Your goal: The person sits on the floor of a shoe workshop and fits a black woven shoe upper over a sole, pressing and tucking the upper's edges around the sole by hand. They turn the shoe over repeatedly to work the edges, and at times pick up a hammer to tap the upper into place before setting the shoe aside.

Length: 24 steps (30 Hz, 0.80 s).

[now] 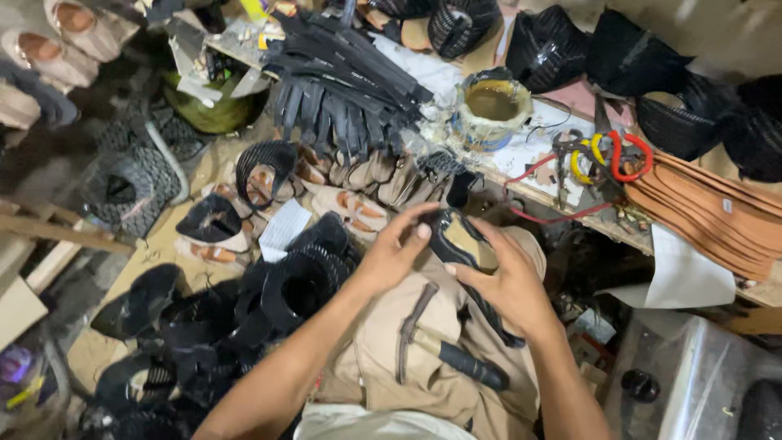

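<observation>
Both hands gripped a black sandal [458,242] with a tan insole above the person's lap, the left hand [393,254] pinching its upper end and the right hand [507,285] closed along its side. A hammer [440,350] lay across the lap just below. Black straps [342,81], a glue pot [491,106] and scissors [607,155] lay on the table beyond.

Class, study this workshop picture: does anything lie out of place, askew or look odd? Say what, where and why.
A hammer lies loose across the person's lap, below both hands, rather than on the bench. The left hand and right hand hold a black-edged sandal sole. Black shoe uppers lie heaped unevenly on the floor.
</observation>
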{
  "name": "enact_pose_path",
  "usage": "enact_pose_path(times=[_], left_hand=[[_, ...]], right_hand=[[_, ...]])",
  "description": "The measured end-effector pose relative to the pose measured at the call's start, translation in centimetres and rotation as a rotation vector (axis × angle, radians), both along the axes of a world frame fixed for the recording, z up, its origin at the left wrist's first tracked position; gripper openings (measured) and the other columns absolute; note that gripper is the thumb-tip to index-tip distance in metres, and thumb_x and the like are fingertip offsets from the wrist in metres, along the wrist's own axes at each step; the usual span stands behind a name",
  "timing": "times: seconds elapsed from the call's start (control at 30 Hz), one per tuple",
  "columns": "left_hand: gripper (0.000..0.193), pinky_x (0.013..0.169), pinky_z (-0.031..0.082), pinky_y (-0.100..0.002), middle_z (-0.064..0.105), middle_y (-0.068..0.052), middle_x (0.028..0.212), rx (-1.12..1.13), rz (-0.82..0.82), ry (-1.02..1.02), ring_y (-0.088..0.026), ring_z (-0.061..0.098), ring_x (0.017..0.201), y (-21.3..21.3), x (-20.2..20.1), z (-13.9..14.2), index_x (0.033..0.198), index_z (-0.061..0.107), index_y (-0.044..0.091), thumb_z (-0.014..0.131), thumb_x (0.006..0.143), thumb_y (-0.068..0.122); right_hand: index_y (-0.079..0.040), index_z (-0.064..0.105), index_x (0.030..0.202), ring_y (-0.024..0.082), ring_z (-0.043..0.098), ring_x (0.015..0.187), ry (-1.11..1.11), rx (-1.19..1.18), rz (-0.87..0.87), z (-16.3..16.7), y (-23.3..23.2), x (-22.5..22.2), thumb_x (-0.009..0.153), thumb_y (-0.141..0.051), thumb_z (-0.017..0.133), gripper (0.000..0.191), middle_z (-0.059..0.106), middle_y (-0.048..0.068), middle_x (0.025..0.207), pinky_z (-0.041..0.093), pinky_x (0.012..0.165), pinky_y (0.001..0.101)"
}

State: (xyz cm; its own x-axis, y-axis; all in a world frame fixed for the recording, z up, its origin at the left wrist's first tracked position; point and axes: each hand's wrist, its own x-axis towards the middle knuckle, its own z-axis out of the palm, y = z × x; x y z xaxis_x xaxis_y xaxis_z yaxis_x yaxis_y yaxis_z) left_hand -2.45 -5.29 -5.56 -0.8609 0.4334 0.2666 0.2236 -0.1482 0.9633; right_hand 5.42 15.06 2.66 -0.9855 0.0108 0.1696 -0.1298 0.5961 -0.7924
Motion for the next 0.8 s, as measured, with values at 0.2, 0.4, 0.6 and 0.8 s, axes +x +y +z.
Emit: enact_pose_path(times=[0.2,0.4,0.6,0.8], left_hand=[[0.044,0.115,0.041,-0.033,0.063,-0.01,0.142,-0.044,-0.051,-0.007,-0.02,0.056,0.134,2.7,-0.5,1.2,0.143,0.06,0.006,0.062,0.104,0.027],[0.039,0.109,0.045,-0.032,0.065,-0.011,0.136,-0.089,0.01,0.046,-0.019,0.059,0.128,3.8,-0.8,2.0,0.138,0.061,0.005,0.065,0.101,0.017],[0.037,0.099,0.051,-0.033,0.065,-0.01,0.126,-0.254,0.204,0.043,-0.019,0.065,0.117,4.7,0.8,2.6,0.133,0.064,0.006,0.061,0.096,0.012],[0.039,0.113,0.041,-0.036,0.061,-0.017,0.139,-0.125,0.024,0.189,-0.029,0.057,0.132,3.9,0.8,1.3,0.144,0.055,0.005,0.052,0.11,0.024]], right_hand=[[-0.006,0.065,0.135,0.028,0.064,0.109,0.187,0.073,-0.06,-1.0,1.4,0.0,0.069,-0.019,0.091,0.072,0.069,0.015,0.119,0.049,0.098,0.036],[-0.008,0.063,0.137,0.033,0.064,0.111,0.178,0.103,-0.071,-1.7,2.1,-0.1,0.07,-0.025,0.088,0.073,0.067,0.015,0.122,0.048,0.098,0.0406],[-0.01,0.064,0.136,0.037,0.062,0.106,0.242,0.215,-0.091,-2.1,1.6,0.4,0.07,-0.027,0.088,0.072,0.067,0.015,0.118,0.049,0.093,0.0423],[-0.008,0.065,0.135,0.035,0.064,0.104,0.179,0.116,-0.112,-2.2,2.0,1.1,0.07,-0.027,0.088,0.072,0.067,0.014,0.11,0.05,0.091,0.0418]])
